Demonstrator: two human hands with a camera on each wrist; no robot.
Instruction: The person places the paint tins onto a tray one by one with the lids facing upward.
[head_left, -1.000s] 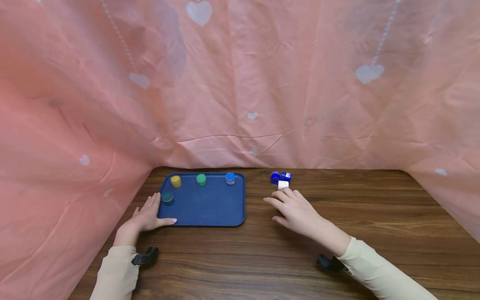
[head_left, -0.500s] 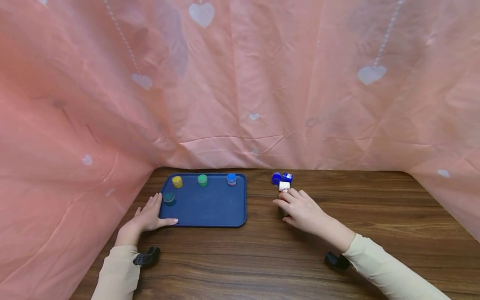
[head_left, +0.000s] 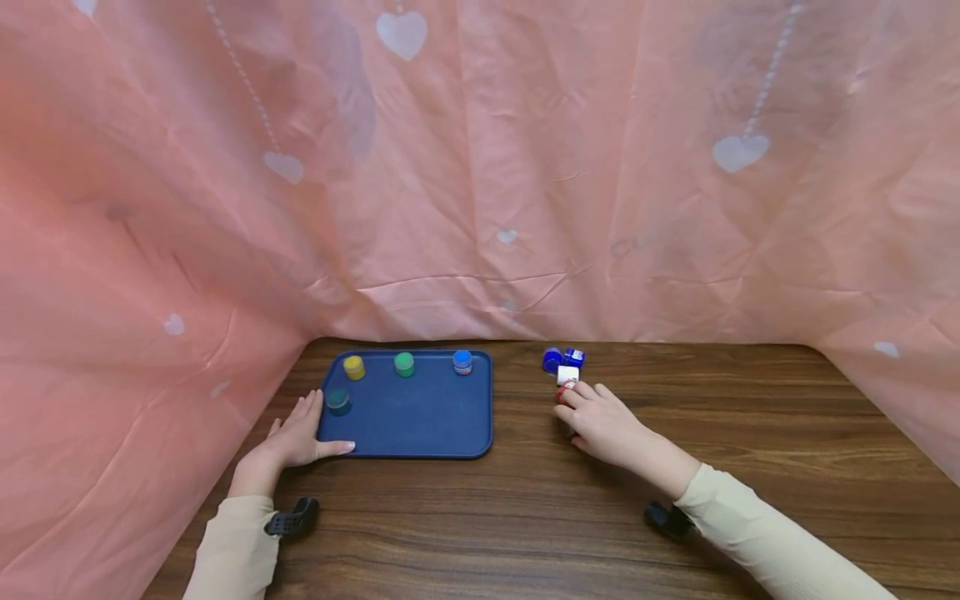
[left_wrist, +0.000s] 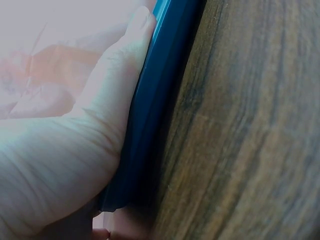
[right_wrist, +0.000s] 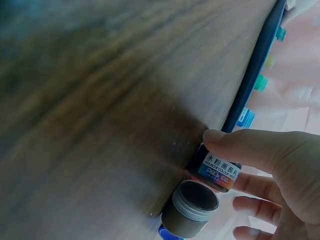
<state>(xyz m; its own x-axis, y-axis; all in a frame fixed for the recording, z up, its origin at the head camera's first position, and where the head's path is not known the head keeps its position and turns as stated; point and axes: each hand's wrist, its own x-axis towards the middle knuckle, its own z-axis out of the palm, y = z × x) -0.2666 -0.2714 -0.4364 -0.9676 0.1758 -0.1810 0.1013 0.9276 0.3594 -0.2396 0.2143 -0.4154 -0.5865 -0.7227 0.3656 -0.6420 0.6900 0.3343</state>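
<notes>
My left hand [head_left: 296,435] rests at the near-left corner of the blue tray [head_left: 427,425], fingers straight along its left edge. In the left wrist view the thumb [left_wrist: 117,75] lies along the tray's rim. Several small paint jars stand in the tray: a yellow one [head_left: 354,367], a green one [head_left: 404,364], a blue one [head_left: 462,362] and a dark green one [head_left: 339,402]. My right hand [head_left: 607,425] pinches a dark, labelled paint jar [right_wrist: 217,170] between thumb and fingers. Just beyond its fingertips is a red jar [head_left: 564,392], partly hidden.
A white jar [head_left: 567,376] and two dark blue jars, one on the left [head_left: 552,360] and one on the right [head_left: 575,357], cluster beyond my right hand. A grey-lidded jar [right_wrist: 187,210] sits beside the held one. A pink curtain [head_left: 480,208] encloses the wooden table [head_left: 750,425].
My right hand has shifted slightly right and its fingers have drawn together round the dark jar. More of the red jar shows. My left hand and the tray stay in place.
</notes>
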